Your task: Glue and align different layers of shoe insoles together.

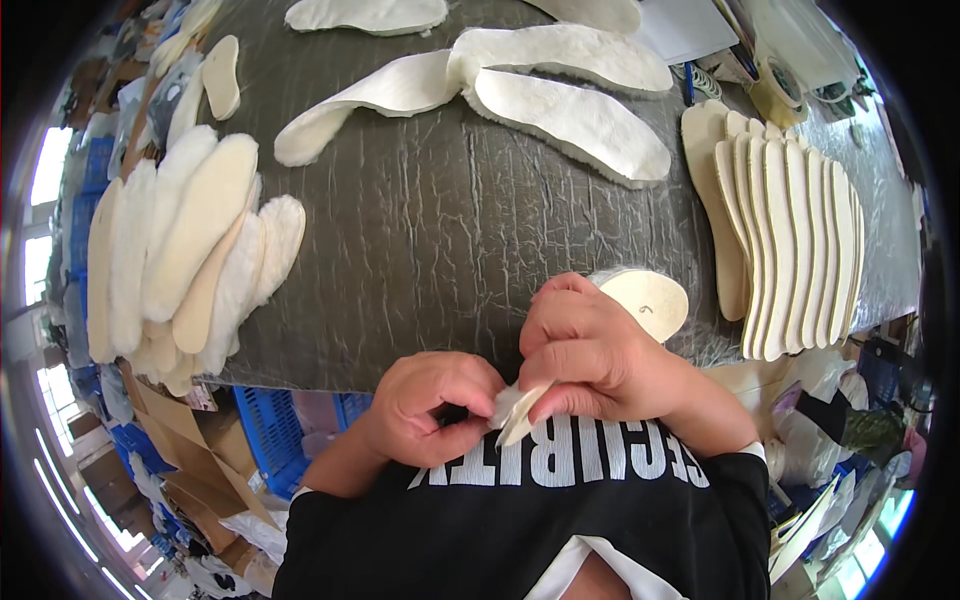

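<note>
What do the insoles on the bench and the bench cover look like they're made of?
The fluffy insoles look like white fleece or wool pile: the surface is fuzzy and matte. The fanned stack shows smooth cream backing, likely foam or board; I can't tell which. The bench cover looks like dark grey plastic sheeting, wrinkled and faintly shiny. Both hands, left and right, pinch a thin insole.

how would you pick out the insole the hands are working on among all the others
Start at the dark crinkled table and go to its near edge. The insole there is pinched by the left hand and right hand. Unlike the fanned stack of insoles beside it, it is single and half hidden.
</note>
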`<control>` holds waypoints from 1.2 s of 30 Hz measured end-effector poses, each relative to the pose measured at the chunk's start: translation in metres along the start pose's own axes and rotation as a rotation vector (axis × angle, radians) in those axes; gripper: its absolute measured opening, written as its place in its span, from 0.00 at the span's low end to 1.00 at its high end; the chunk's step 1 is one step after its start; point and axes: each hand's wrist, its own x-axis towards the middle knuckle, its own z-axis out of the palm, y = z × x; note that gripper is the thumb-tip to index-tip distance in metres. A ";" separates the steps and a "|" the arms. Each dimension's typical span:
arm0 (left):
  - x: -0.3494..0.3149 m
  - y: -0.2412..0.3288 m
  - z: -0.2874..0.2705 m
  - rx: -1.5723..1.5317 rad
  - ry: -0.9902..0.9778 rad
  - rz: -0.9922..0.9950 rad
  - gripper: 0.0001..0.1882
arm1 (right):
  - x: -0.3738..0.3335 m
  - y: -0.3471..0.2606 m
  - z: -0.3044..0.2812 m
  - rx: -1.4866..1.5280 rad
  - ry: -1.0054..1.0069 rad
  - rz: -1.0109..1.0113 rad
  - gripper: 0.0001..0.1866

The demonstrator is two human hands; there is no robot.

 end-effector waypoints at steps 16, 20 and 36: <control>0.067 0.002 0.008 -0.549 0.504 -0.133 0.11 | 0.030 0.031 -0.004 1.202 0.210 0.688 0.14; 0.072 0.009 0.006 -0.496 0.537 -0.200 0.10 | 0.032 0.026 0.001 1.423 0.219 0.821 0.14; 0.077 0.029 -0.017 1.070 0.087 0.320 0.12 | 0.027 0.042 0.023 1.550 -0.007 0.839 0.07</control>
